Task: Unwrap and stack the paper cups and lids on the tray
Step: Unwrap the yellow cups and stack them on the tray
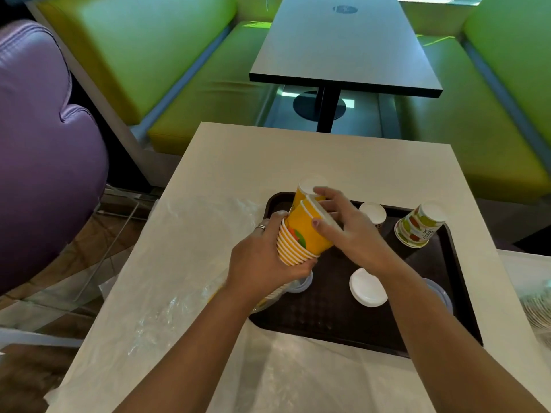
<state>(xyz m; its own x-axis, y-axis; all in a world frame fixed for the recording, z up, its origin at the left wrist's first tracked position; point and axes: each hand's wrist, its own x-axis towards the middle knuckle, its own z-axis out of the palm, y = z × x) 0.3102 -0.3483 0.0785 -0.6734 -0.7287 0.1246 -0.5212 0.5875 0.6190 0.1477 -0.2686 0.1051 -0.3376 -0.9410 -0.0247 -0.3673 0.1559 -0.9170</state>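
Observation:
A nested stack of yellow paper cups [301, 234] lies tilted above the dark brown tray [337, 323]. My left hand [262, 260] grips the rim end of the stack from the left. My right hand [348, 231] holds the upper cups, thumb on the yellow side and fingers over the white bases. On the tray stand an upside-down green-patterned cup [417, 225] at the far right and a small upside-down cup [374, 214] behind my right hand. A white lid [368, 287] lies on the tray's middle. A bluish lid stack [301, 283] peeks out under my left hand.
Clear plastic wrap [190, 263] is spread over the white table [328, 156] left of and in front of the tray. More translucent lids [441, 293] sit at the tray's right edge. Wrapped items [536, 305] lie at the far right. Green benches and a dark table stand beyond.

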